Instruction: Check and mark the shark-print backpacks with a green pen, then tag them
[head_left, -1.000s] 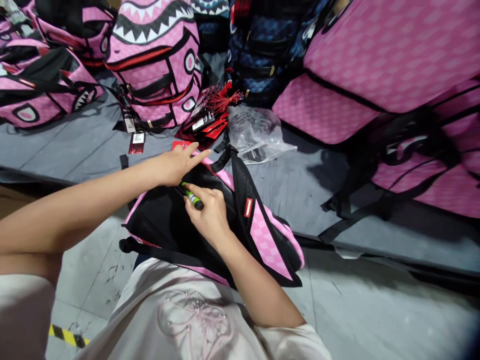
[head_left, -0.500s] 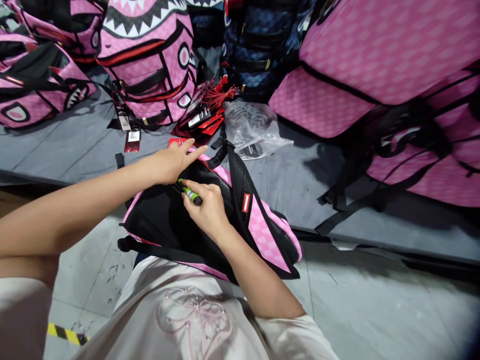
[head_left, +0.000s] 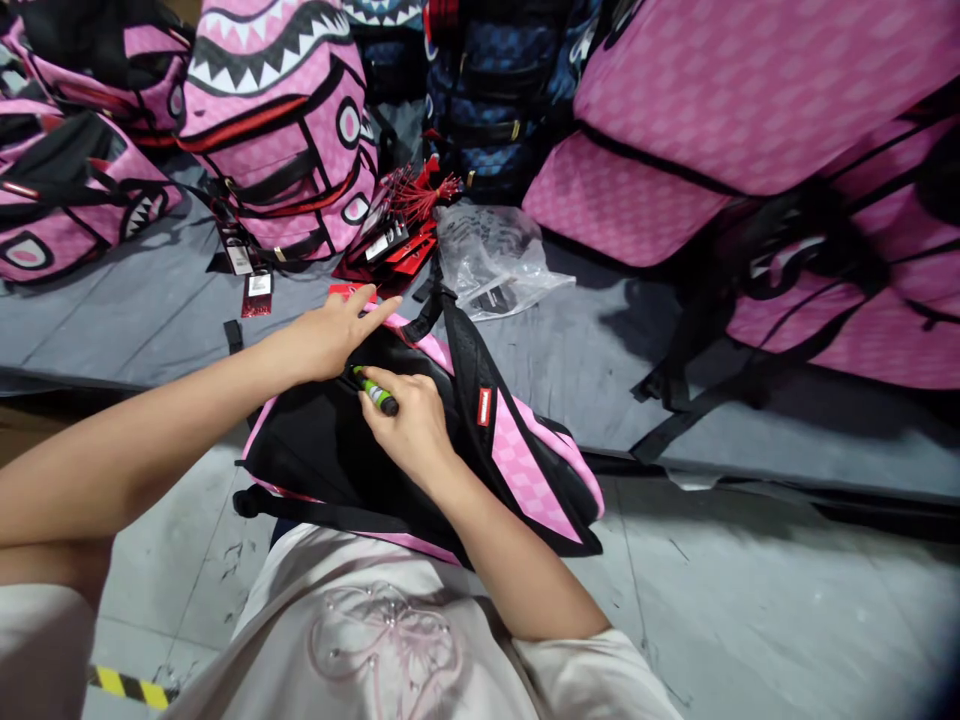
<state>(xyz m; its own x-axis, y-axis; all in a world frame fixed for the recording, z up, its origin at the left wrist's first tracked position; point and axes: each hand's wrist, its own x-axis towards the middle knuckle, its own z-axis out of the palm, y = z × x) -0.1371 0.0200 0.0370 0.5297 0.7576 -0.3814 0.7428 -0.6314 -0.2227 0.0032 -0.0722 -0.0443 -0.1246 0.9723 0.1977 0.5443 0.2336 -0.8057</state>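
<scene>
The marker's (head_left: 375,392) tip is hard to make out: it runs into dark cloth at the centre of the frame, just under the left hand (head_left: 330,335), and what it touches there cannot be told. The right hand (head_left: 412,420) pinches the marker, its dark end showing; some fingers are curled out of sight. The left hand lies over the bag's upper edge with two digits spread; the others are hidden, so whether they grip anything is unclear. It partly covers a red card (head_left: 351,292).

The bag (head_left: 315,440), black and pink, lies across the middle of the frame, between the shirt (head_left: 390,620) and the table (head_left: 600,350); the right forearm hides part of it.

Just beyond the bag, a heap of tags (head_left: 401,240) and a clear pouch (head_left: 502,260) lie close together, the print on them too small to read. A pink pack (head_left: 277,150) stands at upper left, its top cut off, as are the blue packs (head_left: 502,90) at upper centre. At upper right, a large pink case (head_left: 750,90) runs out of the frame.
</scene>
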